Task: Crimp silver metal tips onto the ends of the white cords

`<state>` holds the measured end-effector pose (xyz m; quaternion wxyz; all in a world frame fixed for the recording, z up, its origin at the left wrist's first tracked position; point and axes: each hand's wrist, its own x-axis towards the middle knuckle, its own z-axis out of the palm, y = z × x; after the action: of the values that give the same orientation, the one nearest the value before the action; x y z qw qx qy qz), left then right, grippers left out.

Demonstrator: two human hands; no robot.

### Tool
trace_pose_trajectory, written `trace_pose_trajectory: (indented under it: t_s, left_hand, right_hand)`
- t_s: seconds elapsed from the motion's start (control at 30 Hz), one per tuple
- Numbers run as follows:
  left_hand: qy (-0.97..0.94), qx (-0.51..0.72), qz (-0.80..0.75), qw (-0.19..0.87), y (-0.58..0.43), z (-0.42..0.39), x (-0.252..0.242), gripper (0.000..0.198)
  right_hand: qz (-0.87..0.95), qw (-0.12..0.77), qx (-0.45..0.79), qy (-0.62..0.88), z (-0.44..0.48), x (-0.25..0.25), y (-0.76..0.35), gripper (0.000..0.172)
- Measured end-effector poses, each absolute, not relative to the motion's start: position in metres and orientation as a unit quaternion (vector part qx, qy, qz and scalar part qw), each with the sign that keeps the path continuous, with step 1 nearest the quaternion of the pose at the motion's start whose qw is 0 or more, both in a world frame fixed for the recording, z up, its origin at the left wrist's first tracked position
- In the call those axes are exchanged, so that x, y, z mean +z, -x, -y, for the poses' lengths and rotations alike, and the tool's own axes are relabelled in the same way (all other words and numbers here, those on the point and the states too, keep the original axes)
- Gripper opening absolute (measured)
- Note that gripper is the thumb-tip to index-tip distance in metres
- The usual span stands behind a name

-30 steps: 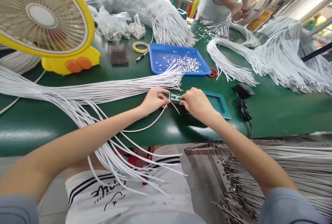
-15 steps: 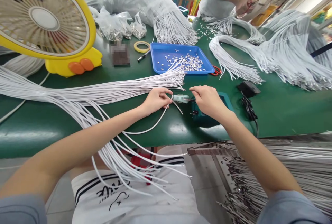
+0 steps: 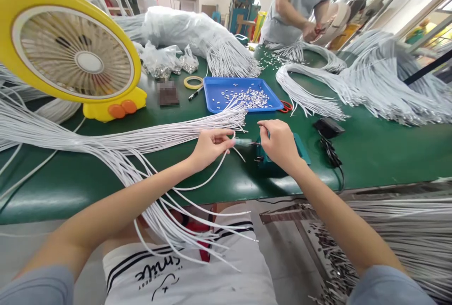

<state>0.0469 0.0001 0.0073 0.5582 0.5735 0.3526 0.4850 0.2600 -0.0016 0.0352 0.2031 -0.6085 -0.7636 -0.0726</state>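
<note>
My left hand (image 3: 213, 147) pinches a white cable (image 3: 212, 180) near its end. Its fingertips are at the left end of a pale green, screwdriver-like handle (image 3: 243, 142). From that handle a thin metal shaft points right to a small teal box (image 3: 302, 147) on the table. Over the box is my right hand (image 3: 280, 142), fingers curled and thumb against the forefinger; what they hold, if anything, is hidden. A bundle of white cables (image 3: 158, 135) lies behind and left of my left hand, with several loose ends hanging over my lap.
A blue tray (image 3: 212, 105) of small metal pieces stands behind my hands. Left are a yellow fan (image 3: 136, 60) and a tape roll (image 3: 193, 82). A black adapter (image 3: 329, 127) lies right. More cables (image 3: 374, 74) lie at the back right, near a person (image 3: 293, 8).
The camera view has tilted up, so the scene sits lower. My hands stay at the handle and the box. The co-worker's hands have shifted slightly.
</note>
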Motion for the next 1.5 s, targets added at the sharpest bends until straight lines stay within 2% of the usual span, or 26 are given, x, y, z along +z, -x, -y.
trace_pose_trajectory:
  t_s: [0.1, 0.27, 0.47, 0.53, 0.63, 0.73, 0.93, 1.0, 1.1, 1.27, 1.5]
  left_hand:
    - [-0.584, 0.483, -0.318, 0.570, -0.051, 0.024, 0.019, 0.016]
    - [-0.520, 0.455, -0.288, 0.663, -0.052, 0.062, 0.023, 0.023]
    - [-0.556, 0.474, -0.313, 0.607, -0.047, 0.085, 0.020, 0.025]
    - [-0.573, 0.487, -0.317, 0.578, -0.045, 0.091, 0.024, 0.025]
    - [-0.586, 0.509, -0.321, 0.544, -0.042, 0.099, 0.031, 0.025]
    - [-0.572, 0.532, -0.319, 0.537, -0.039, 0.105, 0.035, 0.024]
    - [-0.524, 0.591, -0.347, 0.506, -0.029, 0.107, 0.041, 0.014]
    - [-0.520, 0.602, -0.350, 0.495, -0.024, 0.107, 0.043, 0.013]
    - [-0.531, 0.615, -0.329, 0.481, -0.018, 0.108, 0.044, 0.012]
    - [-0.565, 0.628, -0.289, 0.451, -0.015, 0.108, 0.039, 0.007]
    - [-0.569, 0.595, -0.330, 0.462, -0.017, 0.110, 0.040, 0.019]
  right_hand:
    - [0.772, 0.195, -0.080, 0.599, 0.003, 0.034, -0.260, 0.040]
    - [0.792, 0.180, -0.070, 0.579, 0.003, 0.033, -0.258, 0.039]
    - [0.808, 0.186, -0.048, 0.557, 0.001, 0.033, -0.259, 0.038]
    - [0.817, 0.223, -0.052, 0.529, 0.004, 0.033, -0.258, 0.036]
    - [0.819, 0.341, -0.044, 0.460, 0.012, 0.031, -0.246, 0.032]
    - [0.805, 0.448, 0.052, 0.384, 0.020, 0.026, -0.219, 0.026]
    - [0.675, 0.542, 0.359, 0.350, 0.044, 0.035, -0.172, 0.015]
    - [0.624, 0.561, 0.439, 0.321, 0.056, 0.043, -0.171, 0.013]
    - [0.607, 0.554, 0.494, 0.284, 0.070, 0.052, -0.176, 0.014]
    - [0.643, 0.524, 0.495, 0.260, 0.082, 0.057, -0.180, 0.013]
    - [0.694, 0.525, 0.407, 0.279, 0.087, 0.060, -0.182, 0.013]
